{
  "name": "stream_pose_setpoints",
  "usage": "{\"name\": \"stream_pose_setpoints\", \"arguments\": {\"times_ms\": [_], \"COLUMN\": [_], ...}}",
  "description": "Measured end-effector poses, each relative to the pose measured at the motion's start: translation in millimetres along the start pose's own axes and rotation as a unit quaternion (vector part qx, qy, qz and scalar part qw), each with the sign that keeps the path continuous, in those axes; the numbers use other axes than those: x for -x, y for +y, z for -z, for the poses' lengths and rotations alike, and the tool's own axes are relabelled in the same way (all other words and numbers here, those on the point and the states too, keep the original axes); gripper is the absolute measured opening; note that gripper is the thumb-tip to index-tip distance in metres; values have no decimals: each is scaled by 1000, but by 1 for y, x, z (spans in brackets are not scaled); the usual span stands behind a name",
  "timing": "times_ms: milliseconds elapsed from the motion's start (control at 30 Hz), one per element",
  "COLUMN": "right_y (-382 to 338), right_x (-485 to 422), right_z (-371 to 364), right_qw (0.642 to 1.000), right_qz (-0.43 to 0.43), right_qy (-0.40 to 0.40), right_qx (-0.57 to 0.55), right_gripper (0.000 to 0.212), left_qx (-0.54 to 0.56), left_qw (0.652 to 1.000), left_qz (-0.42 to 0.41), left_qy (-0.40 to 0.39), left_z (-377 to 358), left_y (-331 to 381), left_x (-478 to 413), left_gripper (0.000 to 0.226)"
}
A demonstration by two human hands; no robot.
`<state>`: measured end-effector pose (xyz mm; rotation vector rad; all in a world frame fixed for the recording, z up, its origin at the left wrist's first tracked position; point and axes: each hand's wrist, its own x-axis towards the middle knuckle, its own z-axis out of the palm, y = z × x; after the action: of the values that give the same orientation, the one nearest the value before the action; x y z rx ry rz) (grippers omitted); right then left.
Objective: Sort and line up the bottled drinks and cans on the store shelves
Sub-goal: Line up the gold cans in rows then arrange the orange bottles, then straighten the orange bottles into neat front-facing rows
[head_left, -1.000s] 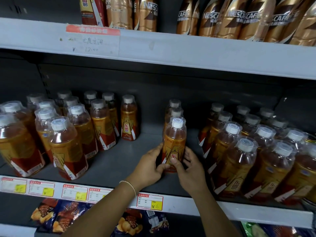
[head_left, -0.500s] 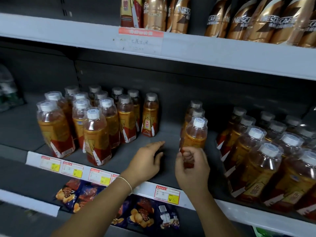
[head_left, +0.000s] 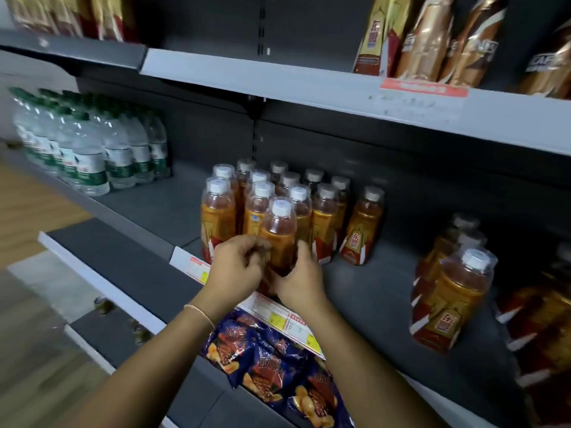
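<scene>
An amber tea bottle with a white cap (head_left: pixel 279 233) stands at the front of the middle shelf (head_left: pixel 364 291), the nearest of a cluster of like bottles (head_left: pixel 324 217). My left hand (head_left: pixel 236 267) grips its lower left side with curled fingers. My right hand (head_left: pixel 301 281) wraps its lower right side, thumb up along the label. The bottle's base is hidden behind both hands. One bottle (head_left: pixel 360 230) stands apart at the cluster's right. A second row of tea bottles (head_left: pixel 448 298) lines up further right.
Clear water bottles with green caps (head_left: pixel 89 149) fill the shelf's left end. Gold coffee bottles (head_left: pixel 432 38) stand on the upper shelf. Blue snack bags (head_left: pixel 272 359) lie on the shelf below. Bare shelf lies between the two tea groups. Wooden floor shows at left.
Both hands left the tea bottle in the right-hand row and moved left to the front bottle of the left cluster, which they now grip. The view swung left.
</scene>
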<state>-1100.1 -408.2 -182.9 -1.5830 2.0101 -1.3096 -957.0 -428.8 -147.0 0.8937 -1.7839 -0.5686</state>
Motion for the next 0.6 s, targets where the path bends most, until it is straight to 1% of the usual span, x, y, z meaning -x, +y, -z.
{"name": "stream_pose_setpoints", "arguments": {"times_ms": [67,133,167,233,300,400,500,600], "right_y": [-4,-4,-2,4,12,24,39,53], "right_x": [-3,-3,-3,-1,2,15,34,57], "right_z": [-11,-12,-10,-1,13,37,66,96], "right_qw": [999,998,998,998,995,992,989,989], "right_qz": [-7,-13,-19,-26,-21,-21,-28,-36], "right_qy": [40,63,56,16,-20,-54,-58,-41], "right_qx": [17,1,-14,-56,-90,-113,-135,-135], "right_gripper": [74,74,75,72,66,70,68,67], "left_qx": [7,11,8,2,15,29,50,27], "left_qw": [1000,998,996,994,990,974,941,921], "left_qz": [26,66,85,110,109,60,53,20], "left_qy": [10,12,6,-24,-89,-217,-330,-389], "left_z": [6,9,9,6,0,-15,-33,-56], "left_y": [-8,-19,-23,-28,-24,-15,-4,11], "left_x": [-1,0,0,2,5,8,10,11], "left_gripper": [36,37,37,36,38,44,53,62]}}
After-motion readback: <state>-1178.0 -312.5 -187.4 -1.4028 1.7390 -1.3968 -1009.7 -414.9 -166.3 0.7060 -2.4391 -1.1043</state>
